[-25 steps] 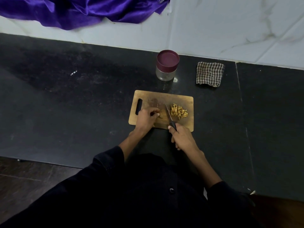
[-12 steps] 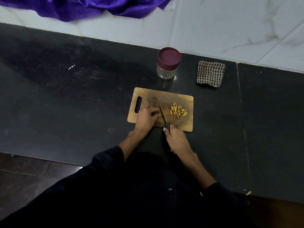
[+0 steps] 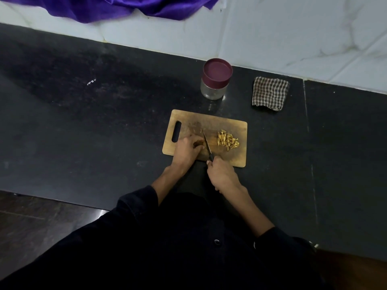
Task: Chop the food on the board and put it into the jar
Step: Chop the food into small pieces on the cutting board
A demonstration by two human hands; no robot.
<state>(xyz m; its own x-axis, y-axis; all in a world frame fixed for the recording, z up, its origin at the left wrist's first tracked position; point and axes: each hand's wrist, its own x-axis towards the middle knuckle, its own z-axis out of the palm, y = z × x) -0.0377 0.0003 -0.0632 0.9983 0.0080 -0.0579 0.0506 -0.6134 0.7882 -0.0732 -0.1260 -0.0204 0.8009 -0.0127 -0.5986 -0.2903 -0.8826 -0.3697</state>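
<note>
A wooden cutting board (image 3: 209, 122) with a handle slot on its left lies on the black counter. On its right part sits a small pile of chopped yellow pieces (image 3: 227, 140). My left hand (image 3: 187, 149) rests on the board's middle with curled fingers holding a small brown piece of food (image 3: 199, 144), mostly hidden. My right hand (image 3: 223, 174) grips the dark handle of a knife (image 3: 207, 146); its blade stands right beside my left fingers. A glass jar (image 3: 213, 92) with a maroon lid on it stands behind the board.
A folded checked cloth (image 3: 270, 93) lies to the right of the jar. A purple fabric (image 3: 129, 7) hangs over the white tiled wall at the back. The counter's front edge runs just below my forearms, with dark floor beyond it.
The knife blade has moved left, away from the chopped pile and up against my left fingers. My right hand has shifted left with it. My left hand stays in place.
</note>
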